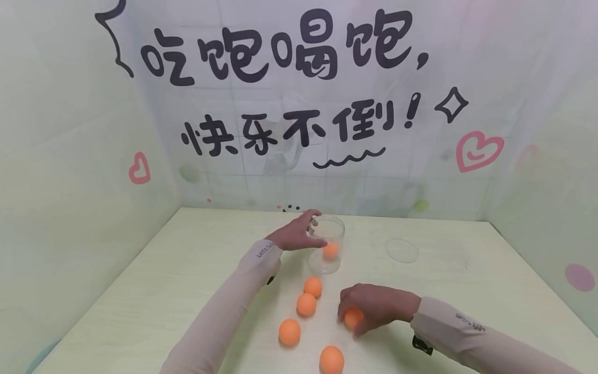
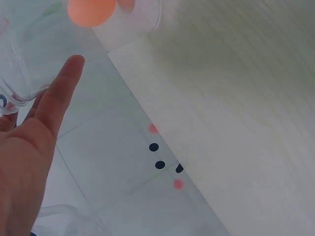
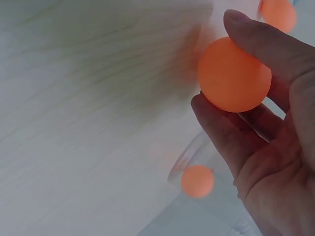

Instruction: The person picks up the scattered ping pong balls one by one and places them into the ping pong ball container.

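A clear jar (image 1: 325, 265) stands upright toward the back of the table, with one orange ping-pong ball (image 1: 330, 251) inside it. My left hand (image 1: 295, 234) grips the jar from its left side, thumb in front and fingers around the upper wall. In the left wrist view, that ball (image 2: 91, 11) shows through the clear wall near the hand. Lower right of the jar, my right hand (image 1: 379, 303) holds another orange ping-pong ball (image 3: 234, 74) between thumb and fingers, close over the table.
Two orange balls (image 1: 306, 304) lie side by side in front of the jar. Another ball (image 1: 289, 332) sits nearer, left of centre, and one more (image 1: 331, 360) at the front. A clear round ring-like piece (image 1: 402, 250) lies right of the jar. Printed curtains (image 1: 299, 187) border the table.
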The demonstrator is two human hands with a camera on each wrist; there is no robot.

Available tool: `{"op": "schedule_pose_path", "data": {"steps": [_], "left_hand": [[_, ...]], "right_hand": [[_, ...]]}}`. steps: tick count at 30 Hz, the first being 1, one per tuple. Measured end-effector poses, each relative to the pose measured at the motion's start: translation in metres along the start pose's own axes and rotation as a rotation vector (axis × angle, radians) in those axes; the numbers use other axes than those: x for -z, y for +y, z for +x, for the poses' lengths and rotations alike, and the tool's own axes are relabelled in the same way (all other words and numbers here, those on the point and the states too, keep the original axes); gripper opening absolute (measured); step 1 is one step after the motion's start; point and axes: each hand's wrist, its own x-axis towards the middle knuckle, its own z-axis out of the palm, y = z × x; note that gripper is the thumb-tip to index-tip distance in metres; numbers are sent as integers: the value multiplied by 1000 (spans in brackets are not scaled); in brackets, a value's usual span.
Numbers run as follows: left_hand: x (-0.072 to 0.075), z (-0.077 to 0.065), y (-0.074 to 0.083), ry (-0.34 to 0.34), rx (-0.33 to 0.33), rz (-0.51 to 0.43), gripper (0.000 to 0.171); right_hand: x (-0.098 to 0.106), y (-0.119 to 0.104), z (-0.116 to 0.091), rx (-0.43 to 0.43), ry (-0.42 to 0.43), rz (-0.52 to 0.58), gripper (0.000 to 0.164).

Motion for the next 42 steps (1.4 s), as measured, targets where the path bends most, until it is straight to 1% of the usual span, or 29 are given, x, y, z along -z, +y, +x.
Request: {"op": "schedule_pose_path", "data": {"steps": [2,6,11,16,21,26,29,32,37,42], "left_hand": [[0,0,0,1,1,0,82],[1,1,0,-4,1,-7,83],[2,1,0,-6,-2,-21,83],[5,-1,0,8,-11,-31,82],[3,-2,1,3,0,-45,83],[2,-2,3,-5,17,-33,84],[3,-1,2,6,19,-18,84],[5,1,2,13,29,-6,83],[2,0,2,-4,27,-26,81],[0,-1,0,-3,21,-42,79]], "right_hand": [[3,0,0,-7,1,-11,27],[11,-1,2,-53,-12,-22,27],[25,-3,4,-69,-14,-51,28],[36,-3,9,-82,-17,-80,28],[47,-3,9,-115,-20,-73,29],[66,0,8,-166,-17,-53,34],[80,3,9,-184,9,-50,32],[93,8,12,-184,44,-66,29],[109,12,13,-190,53,-86,26],[125,18,15,-212,60,-97,25]]}}
